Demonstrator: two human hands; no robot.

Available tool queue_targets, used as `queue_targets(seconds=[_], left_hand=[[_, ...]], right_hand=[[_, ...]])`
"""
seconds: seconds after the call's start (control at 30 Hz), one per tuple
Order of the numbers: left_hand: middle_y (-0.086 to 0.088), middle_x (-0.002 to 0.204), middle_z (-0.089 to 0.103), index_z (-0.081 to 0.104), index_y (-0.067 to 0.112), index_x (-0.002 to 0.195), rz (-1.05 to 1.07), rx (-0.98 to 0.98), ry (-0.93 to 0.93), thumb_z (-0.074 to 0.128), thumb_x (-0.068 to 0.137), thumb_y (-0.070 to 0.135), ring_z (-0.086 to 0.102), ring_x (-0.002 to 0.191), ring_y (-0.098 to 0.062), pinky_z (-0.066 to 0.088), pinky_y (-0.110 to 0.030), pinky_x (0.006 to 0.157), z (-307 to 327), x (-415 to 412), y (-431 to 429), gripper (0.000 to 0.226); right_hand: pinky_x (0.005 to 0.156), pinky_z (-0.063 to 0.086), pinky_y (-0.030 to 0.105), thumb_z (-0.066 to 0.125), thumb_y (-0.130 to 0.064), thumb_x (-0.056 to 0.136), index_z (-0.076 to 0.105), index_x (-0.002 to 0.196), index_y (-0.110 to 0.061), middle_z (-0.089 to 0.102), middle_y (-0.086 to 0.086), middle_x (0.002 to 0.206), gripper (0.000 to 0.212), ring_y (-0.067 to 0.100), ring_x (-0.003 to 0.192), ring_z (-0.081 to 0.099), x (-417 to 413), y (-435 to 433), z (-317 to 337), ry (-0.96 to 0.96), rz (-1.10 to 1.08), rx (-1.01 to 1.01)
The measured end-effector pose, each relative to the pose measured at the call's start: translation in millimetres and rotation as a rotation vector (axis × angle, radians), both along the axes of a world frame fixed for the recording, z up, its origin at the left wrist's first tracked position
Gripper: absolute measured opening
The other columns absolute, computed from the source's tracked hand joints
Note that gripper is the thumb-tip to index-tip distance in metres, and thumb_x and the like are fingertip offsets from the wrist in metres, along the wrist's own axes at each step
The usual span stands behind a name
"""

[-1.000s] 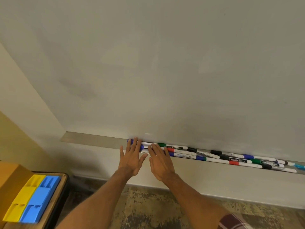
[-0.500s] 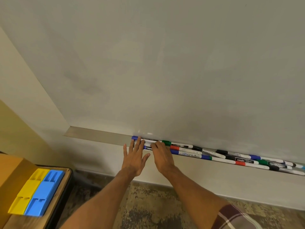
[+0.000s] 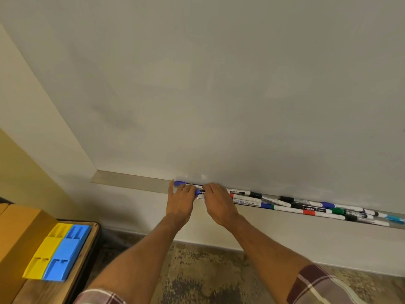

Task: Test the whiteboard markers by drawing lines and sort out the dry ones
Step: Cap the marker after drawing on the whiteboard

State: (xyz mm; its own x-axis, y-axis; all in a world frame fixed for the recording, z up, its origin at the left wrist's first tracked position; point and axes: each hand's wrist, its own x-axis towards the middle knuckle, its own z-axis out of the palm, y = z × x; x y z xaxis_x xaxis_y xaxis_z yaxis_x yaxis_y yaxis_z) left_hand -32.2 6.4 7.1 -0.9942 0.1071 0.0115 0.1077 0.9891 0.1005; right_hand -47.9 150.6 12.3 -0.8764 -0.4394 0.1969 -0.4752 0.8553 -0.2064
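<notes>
Hands (image 3: 198, 201) on markers (image 3: 306, 208) at tray (image 3: 131, 182) left end, whiteboard (image 3: 219, 84) bare above

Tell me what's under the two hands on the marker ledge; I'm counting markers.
Under the left hand and right hand, marker ends show: a blue cap and another blue cap. How many markers lie beneath is hidden.

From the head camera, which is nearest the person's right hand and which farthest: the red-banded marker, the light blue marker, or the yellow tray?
Measured from the right hand:
1. Red-banded marker, in the ledge to the hand's right, partway along the row.
2. Yellow tray, on the wooden table far down to the left.
3. Light blue marker, at the far right end of the ledge.
</notes>
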Motion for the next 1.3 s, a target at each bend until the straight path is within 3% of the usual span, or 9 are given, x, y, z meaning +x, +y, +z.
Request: queue_targets(seconds=[0.13,0.37,0.6,1.03,1.3], left_hand=[[0.006,0.128,0.062,0.052,0.025,0.13,-0.085,-0.044,0.042,0.045,0.103,0.024,0.052,0.124,-0.014,-0.004,-0.046,0.121,10,4,13,0.028],[0.003,0.116,0.066,0.055,0.021,0.123,-0.163,-0.167,0.093,0.05,0.099,0.017,0.058,0.11,-0.017,0.003,-0.044,0.119,34,0,23,0.025],[0.004,0.11,0.067,0.053,0.021,0.117,-0.218,-0.195,0.078,0.055,0.098,0.016,0.063,0.099,-0.019,0.028,-0.035,0.104,48,1,46,0.02],[-0.002,0.12,0.066,0.05,0.019,0.124,-0.255,-0.19,0.042,0.049,0.102,0.022,0.062,0.107,-0.019,0.019,-0.04,0.113,74,11,79,0.022],[-0.002,0.121,0.065,0.049,0.019,0.124,-0.27,-0.221,0.033,0.049,0.102,0.026,0.061,0.109,-0.02,0.017,-0.04,0.113,99,19,98,0.024]], right_hand=[[0.088,0.045,0.037,0.055,-0.012,0.093,0.055,0.116,-0.009,0.061,0.011,0.112,0.023,0.027,0.099,0.057,3,2,20,-0.077,0.043,0.04],[0.082,0.036,0.036,0.039,-0.012,0.099,0.049,0.12,-0.009,0.054,0.009,0.116,0.024,0.027,0.101,0.052,4,28,43,-0.105,0.098,0.151],[0.086,0.039,0.033,0.047,-0.007,0.094,0.05,0.123,-0.014,0.058,0.007,0.116,0.029,0.024,0.1,0.056,9,52,61,-0.173,0.051,0.188],[0.089,0.046,0.035,0.05,-0.033,0.098,0.054,0.123,-0.019,0.063,0.006,0.114,0.03,0.025,0.096,0.062,18,83,82,-0.246,-0.016,0.156],[0.077,0.041,0.028,0.038,-0.045,0.099,0.056,0.123,-0.023,0.066,0.004,0.109,0.037,0.023,0.093,0.063,26,106,106,-0.203,-0.015,0.115]])
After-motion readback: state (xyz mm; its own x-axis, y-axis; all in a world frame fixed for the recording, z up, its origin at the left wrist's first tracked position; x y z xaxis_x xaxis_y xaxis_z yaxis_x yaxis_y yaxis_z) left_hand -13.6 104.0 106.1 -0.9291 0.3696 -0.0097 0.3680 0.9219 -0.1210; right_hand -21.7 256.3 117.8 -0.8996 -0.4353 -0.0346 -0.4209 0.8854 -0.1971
